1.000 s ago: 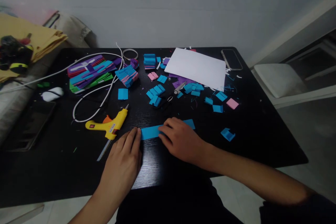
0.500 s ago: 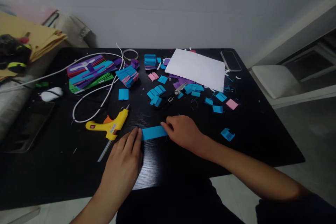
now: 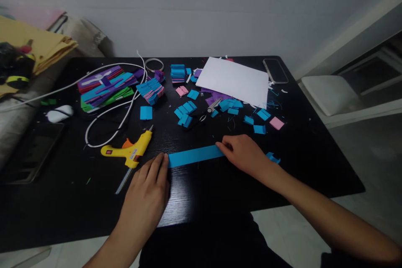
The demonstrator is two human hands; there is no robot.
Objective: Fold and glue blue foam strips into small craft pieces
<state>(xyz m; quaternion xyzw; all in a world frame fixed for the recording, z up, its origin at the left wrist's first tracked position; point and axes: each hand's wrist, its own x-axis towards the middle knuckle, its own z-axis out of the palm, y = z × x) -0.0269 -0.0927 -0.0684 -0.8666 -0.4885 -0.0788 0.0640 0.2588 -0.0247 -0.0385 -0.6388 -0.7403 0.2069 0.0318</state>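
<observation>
A blue paper strip [image 3: 194, 156] lies across the black table in front of me, slightly higher at its right end. My left hand [image 3: 147, 188] rests with outstretched fingers on the strip's left end, pressing it to the tabletop; the thumb is hidden. At the other end my right hand [image 3: 243, 155] is closed, thumb and forefinger at the paper. Just left of my left hand lies a yellow glue gun [image 3: 133, 150] with a glue stick in its back. Beyond the strip are scissors [image 3: 214, 105] and several small folded blue paper pieces [image 3: 186, 109].
Bundled colored paper strips [image 3: 106, 86] and a looped white cable [image 3: 89, 127] occupy the back left. A white sheet [image 3: 234, 81] covers purple paper, with a phone [image 3: 275, 71] to its right. A white mouse [image 3: 59, 114] and dark tablet-like device [image 3: 34, 150] lie at left.
My right hand has moved right along the blue strip, and a longer stretch of it now shows between my hands. My left hand has stayed on the left end.
</observation>
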